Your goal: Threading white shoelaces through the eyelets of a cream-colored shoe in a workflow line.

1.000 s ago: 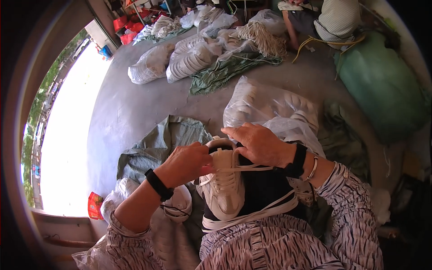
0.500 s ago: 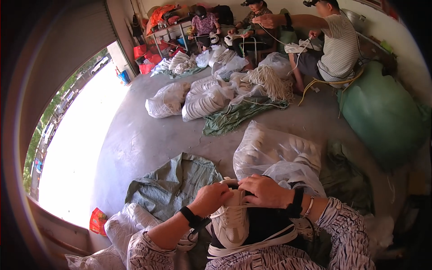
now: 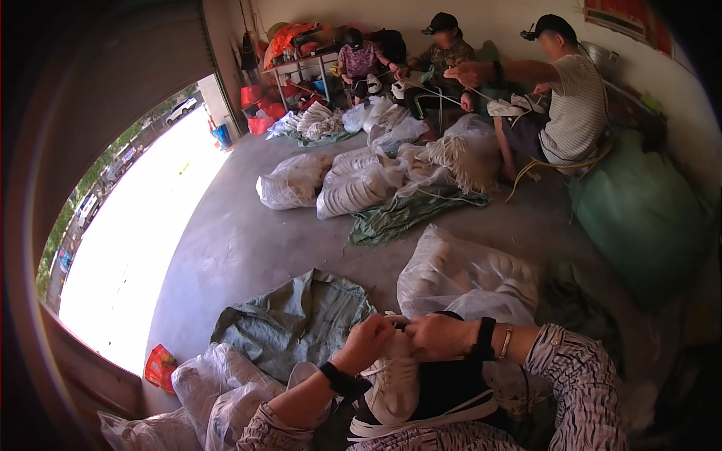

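A cream-white sneaker point(image 3: 394, 389) stands upright on my lap, its toe pointing toward me and laces crossing its front. Above its tongue my left hand point(image 3: 366, 343) is closed, its fingertips pinched at the top eyelets on a shoelace. From the other side my right hand point(image 3: 441, 337) bends over the shoe opening, also closed on the lace. The two sets of fingertips nearly meet; the lace ends between them are mostly hidden. Loose white laces point(image 3: 429, 425) lie across my dark lap cloth below the toe.
Just beyond my hands lies a clear bag of white shoes point(image 3: 470, 274). A green woven sack point(image 3: 297, 323) is spread at left, beside plastic-wrapped bundles point(image 3: 218, 383). More bagged shoes point(image 3: 359, 180) cover the middle floor. Three people sit beyond; the striped-shirt person point(image 3: 568, 105) stretches out an arm.
My view has tipped up, so the scene sits lower. My hands have drawn closer together over the shoe opening, fingers more curled. The middle co-worker's hands have moved apart.
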The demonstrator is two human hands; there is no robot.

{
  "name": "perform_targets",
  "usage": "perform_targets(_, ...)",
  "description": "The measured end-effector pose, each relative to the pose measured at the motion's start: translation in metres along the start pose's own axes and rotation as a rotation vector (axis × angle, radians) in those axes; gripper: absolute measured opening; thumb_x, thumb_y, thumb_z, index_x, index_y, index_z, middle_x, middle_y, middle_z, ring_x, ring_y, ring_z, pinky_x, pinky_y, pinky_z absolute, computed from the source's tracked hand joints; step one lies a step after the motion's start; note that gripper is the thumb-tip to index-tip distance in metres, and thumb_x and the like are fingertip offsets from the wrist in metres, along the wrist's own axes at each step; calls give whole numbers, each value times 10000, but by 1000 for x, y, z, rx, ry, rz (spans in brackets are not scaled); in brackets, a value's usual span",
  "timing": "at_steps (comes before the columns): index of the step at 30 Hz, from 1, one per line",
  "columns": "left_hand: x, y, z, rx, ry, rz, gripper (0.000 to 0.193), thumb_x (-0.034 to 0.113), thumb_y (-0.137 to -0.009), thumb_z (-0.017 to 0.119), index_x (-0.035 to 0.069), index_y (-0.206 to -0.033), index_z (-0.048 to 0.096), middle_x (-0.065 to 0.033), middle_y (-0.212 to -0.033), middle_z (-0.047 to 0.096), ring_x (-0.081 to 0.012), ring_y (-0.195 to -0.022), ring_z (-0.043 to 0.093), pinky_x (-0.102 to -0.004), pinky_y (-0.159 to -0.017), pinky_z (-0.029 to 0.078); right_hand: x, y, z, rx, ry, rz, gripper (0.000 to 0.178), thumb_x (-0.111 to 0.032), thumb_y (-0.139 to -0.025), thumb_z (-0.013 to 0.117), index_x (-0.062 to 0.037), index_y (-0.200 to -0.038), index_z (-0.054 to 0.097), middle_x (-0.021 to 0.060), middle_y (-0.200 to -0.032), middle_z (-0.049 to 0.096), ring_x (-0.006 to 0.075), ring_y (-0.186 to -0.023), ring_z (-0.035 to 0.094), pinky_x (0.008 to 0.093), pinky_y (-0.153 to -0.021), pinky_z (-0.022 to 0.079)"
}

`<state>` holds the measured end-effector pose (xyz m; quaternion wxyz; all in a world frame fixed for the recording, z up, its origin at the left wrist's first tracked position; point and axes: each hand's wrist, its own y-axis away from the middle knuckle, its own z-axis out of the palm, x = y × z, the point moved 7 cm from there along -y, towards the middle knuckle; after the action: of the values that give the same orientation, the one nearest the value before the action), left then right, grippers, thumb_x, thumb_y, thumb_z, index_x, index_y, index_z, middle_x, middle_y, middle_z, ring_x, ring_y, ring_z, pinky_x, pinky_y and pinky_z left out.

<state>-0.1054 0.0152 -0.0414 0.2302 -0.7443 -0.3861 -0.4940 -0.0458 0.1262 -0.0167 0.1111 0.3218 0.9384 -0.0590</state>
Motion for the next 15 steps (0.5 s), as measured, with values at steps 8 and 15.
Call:
perform_targets(8, 0, 12, 2, -121, 325, -136, 94, 150, -902, 572, 59, -919, 558, 33, -741, 541, -41, -617, 520, -201, -531, 440, 4, -14, 23, -33, -122, 333, 218, -147, -754, 577, 17, -891, 620, 164, -936, 617, 330, -900, 596, 406, -800, 476)
perform_targets(15, 1, 17, -6, -204, 647, -55, 104, 166, -910, 580, 65, -935, 573, -15, -1207, 533, -50, -884, 515, -217, -756, 442, 41, -5, -12, 504, -1552, 719, 177, -213, -928, 524, -37, -937, 537, 66, -745, 617, 84, -537, 577, 195, -443, 431)
